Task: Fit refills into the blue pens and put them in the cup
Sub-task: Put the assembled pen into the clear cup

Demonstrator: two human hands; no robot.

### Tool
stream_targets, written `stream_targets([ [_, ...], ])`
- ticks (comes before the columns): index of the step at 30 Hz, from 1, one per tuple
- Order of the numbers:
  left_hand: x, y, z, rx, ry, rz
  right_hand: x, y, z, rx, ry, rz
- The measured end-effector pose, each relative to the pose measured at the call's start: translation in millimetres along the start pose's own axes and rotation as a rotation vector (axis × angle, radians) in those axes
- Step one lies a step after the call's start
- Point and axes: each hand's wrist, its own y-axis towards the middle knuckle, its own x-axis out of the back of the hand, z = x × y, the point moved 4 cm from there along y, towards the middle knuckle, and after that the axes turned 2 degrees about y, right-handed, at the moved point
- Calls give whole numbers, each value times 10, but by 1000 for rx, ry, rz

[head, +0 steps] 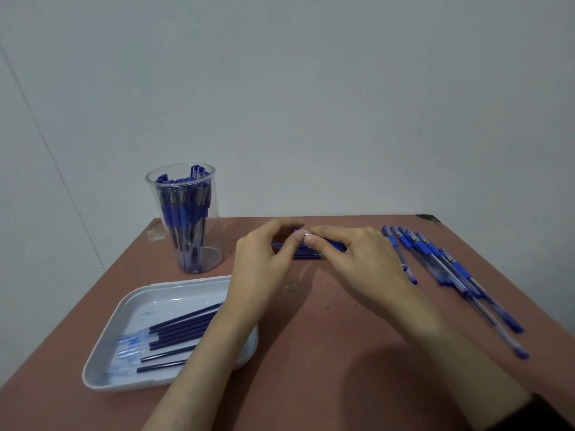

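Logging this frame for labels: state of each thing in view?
Clear cup: upright, holds blue pens.
White tray: holds dark refills.
Loose pens: lying side by side on table.
Held pen: gripped between both hands.
Left hand: pinches pen's end.
Right hand: grips pen.

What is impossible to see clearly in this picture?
Head view only.
1. The pen, pinched by the left hand and right hand: fingers hide most of it; a refill inside cannot be told.
2. Refills in the tray: the left forearm covers their right ends.
3. Finished pens in the cup: overlapping, too crowded to count.
4. Loose pens on the right: lower ends blurred.
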Motion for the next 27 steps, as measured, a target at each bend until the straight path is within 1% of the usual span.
stream_targets([
  [10,35,19,25,43,-64,15,-49,-20,31,18,-37,-1],
  [15,42,24,15,24,-38,2,-51,-5,37,58,-33,-6],
  [23,36,17,4,33,-82,17,-11,-6,44,22,-24,-44],
  [25,36,21,17,42,-61,18,-10,-14,37,13,-10,-28],
  [27,44,28,40,64,-26,-3,-7,-15,9,-29,-60,38],
])
